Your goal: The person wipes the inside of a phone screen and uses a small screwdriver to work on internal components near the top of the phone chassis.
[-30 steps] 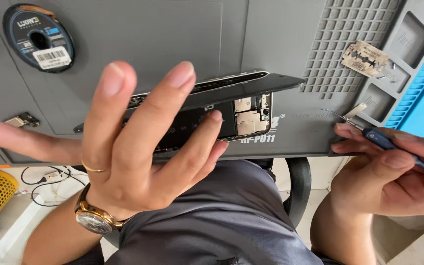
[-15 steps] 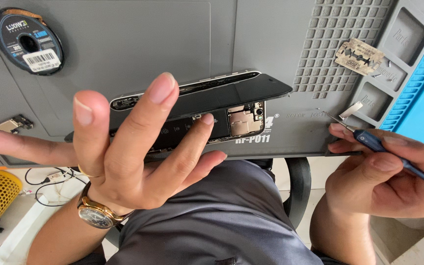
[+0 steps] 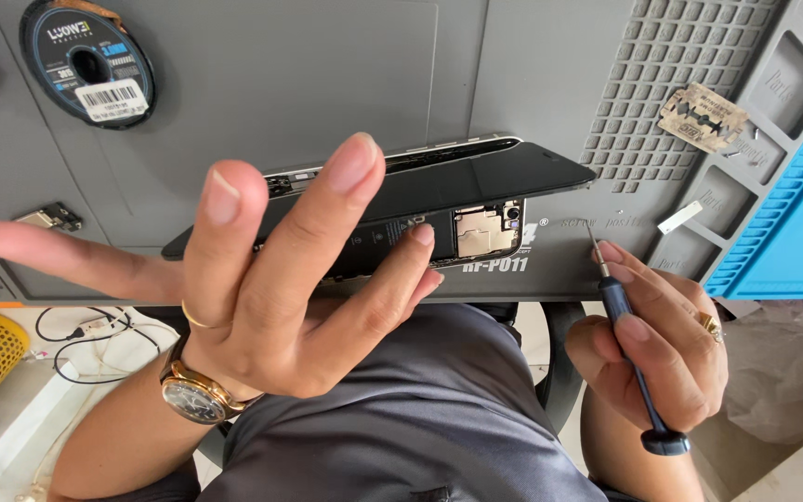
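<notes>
Left hand (image 3: 271, 307) holds an opened phone (image 3: 439, 209) in a loose, spread grip; right hand (image 3: 657, 344) is clamped on a small screwdriver (image 3: 629, 349).

The phone rests at the near edge of the grey repair mat (image 3: 327, 84) on the worktop, its dark screen panel lifted and tilted off the body, showing a black battery and metal shields inside. The screwdriver's tip touches the mat just right of the phone. A razor blade (image 3: 702, 116) lies across the mat's small tray compartments, a white strip (image 3: 679, 217) nearby. A wire spool (image 3: 87, 62) sits far left.
</notes>
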